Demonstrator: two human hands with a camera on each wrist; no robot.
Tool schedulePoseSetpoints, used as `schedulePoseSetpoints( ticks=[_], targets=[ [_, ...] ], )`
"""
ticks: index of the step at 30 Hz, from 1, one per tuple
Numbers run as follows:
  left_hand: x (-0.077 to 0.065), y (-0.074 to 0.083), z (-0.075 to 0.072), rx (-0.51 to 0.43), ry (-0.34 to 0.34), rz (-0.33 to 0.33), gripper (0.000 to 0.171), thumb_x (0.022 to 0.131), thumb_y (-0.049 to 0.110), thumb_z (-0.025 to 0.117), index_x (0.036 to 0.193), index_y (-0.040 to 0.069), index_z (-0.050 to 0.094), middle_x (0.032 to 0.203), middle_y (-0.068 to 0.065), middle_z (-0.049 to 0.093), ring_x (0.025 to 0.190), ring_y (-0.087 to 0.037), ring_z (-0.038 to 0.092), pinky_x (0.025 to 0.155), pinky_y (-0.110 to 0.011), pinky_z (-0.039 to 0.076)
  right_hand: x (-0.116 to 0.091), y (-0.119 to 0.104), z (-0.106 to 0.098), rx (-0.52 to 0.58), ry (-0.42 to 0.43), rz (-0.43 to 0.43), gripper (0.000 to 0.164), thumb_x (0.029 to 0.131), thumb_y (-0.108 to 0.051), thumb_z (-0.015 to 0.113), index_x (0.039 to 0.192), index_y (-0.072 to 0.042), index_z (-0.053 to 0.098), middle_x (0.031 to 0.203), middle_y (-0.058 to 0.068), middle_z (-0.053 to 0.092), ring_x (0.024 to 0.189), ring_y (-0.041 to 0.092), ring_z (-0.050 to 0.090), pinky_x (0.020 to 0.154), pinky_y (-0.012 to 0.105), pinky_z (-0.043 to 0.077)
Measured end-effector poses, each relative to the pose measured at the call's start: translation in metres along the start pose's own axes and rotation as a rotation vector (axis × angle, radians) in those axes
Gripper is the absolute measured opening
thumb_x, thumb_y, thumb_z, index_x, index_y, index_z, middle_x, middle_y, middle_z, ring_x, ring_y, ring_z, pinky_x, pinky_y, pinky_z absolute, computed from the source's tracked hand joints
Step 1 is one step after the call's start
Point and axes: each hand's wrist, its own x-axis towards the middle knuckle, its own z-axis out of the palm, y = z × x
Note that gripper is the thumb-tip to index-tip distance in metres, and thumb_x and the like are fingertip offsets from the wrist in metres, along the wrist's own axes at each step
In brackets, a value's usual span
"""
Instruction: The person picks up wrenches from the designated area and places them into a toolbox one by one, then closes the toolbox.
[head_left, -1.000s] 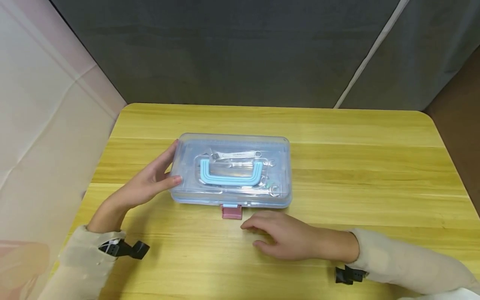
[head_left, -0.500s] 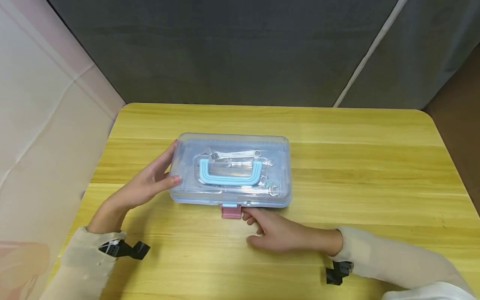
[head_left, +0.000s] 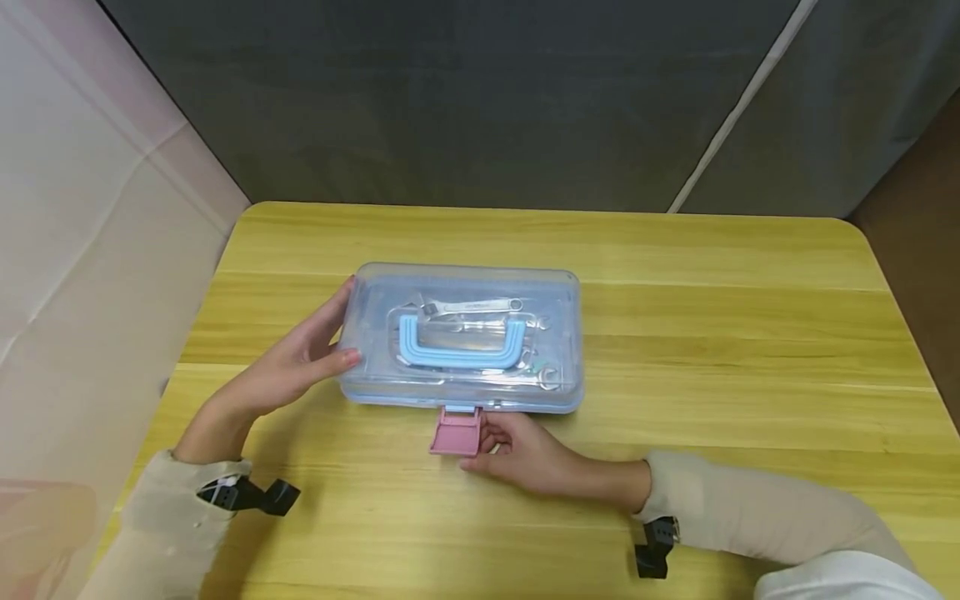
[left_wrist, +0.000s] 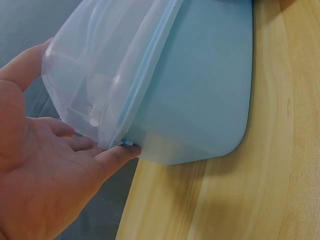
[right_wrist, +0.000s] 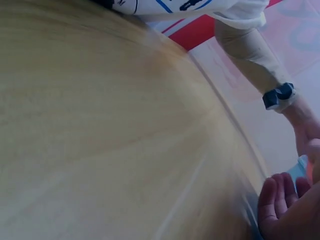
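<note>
A toolbox (head_left: 378, 337) with a clear lid and a light blue base (left_wrist: 195, 90) lies closed on the table, its blue handle (head_left: 461, 360) folded flat. Through the lid show an adjustable wrench (head_left: 476, 307) and several other metal wrenches. My left hand (head_left: 288, 371) rests against the left end, thumb on the front corner, fingers extended along the side and the palm apart from it. At the front edge, the pink latch (head_left: 455, 435) sticks out toward me. My right hand (head_left: 540, 458) holds its right edge with curled fingers, thumb by the lower corner; the exact contact is partly hidden.
The toolbox stands on a wood-grain table (head_left: 720, 350). Dark grey cloth (head_left: 465, 100) hangs behind its far edge, and a pale sheet (head_left: 97, 208) rises on the left. A black wrist camera sits on each sleeve.
My right hand has moved left and up to the latch and curled its fingers at it. The latch now swings farther out toward me. My left hand and the toolbox have stayed in place.
</note>
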Motion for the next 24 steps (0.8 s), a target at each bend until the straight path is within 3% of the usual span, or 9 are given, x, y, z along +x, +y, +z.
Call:
schedulePoseSetpoints(
  ticks=[6, 9, 15, 19, 24],
  targets=[
    [0.001, 0.001, -0.001, 0.015, 0.004, -0.001, 0.087, 0.102, -0.003, 0.055, 0.163, 0.015, -0.004, 0.17, -0.006, -0.013, 0.154, -0.036, -0.011, 0.109, -0.01, 0.03, 0.001, -0.003, 0.005, 0.123, 0.003, -0.005, 0.036, 0.104, -0.008, 0.057, 0.136, 0.009, 0.054, 0.096, 0.02, 0.065, 0.081, 0.013, 0.059, 0.065, 0.025, 0.056],
    [0.001, 0.001, -0.001, 0.013, 0.005, -0.006, 0.087, 0.102, -0.003, 0.055, 0.163, 0.014, -0.004, 0.17, -0.006, -0.013, 0.154, -0.035, -0.011, 0.11, -0.01, 0.03, 0.003, -0.006, 0.009, 0.182, 0.012, 0.02, 0.037, 0.109, -0.014, 0.049, 0.138, 0.008, 0.054, 0.095, 0.019, 0.064, 0.08, 0.013, 0.06, 0.06, 0.023, 0.055],
    [-0.001, 0.002, 0.0, 0.028, 0.018, -0.025, 0.086, 0.102, -0.002, 0.055, 0.163, 0.014, -0.004, 0.17, -0.006, -0.013, 0.154, -0.035, -0.011, 0.11, -0.008, 0.027, 0.005, -0.01, 0.016, 0.255, 0.085, 0.12, 0.046, 0.112, -0.027, 0.04, 0.118, 0.016, 0.057, 0.087, 0.004, 0.06, 0.074, 0.012, 0.058, 0.056, 0.019, 0.05],
    [-0.001, 0.002, 0.0, 0.027, 0.015, -0.025, 0.086, 0.102, -0.002, 0.055, 0.163, 0.014, -0.004, 0.17, -0.006, -0.013, 0.154, -0.035, -0.011, 0.11, -0.008, 0.027, 0.007, -0.009, 0.017, 0.244, 0.14, 0.17, 0.048, 0.112, -0.028, 0.038, 0.109, 0.015, 0.06, 0.082, 0.002, 0.06, 0.07, 0.01, 0.056, 0.052, 0.018, 0.046],
    [0.0, 0.001, 0.0, 0.006, 0.006, -0.017, 0.086, 0.102, -0.003, 0.053, 0.163, 0.014, -0.005, 0.17, -0.007, -0.014, 0.154, -0.036, -0.012, 0.108, -0.01, 0.032, 0.007, -0.007, 0.016, 0.213, 0.156, 0.184, 0.047, 0.111, -0.028, 0.04, 0.107, 0.013, 0.062, 0.079, 0.001, 0.06, 0.069, 0.01, 0.056, 0.051, 0.018, 0.044]
  ],
)
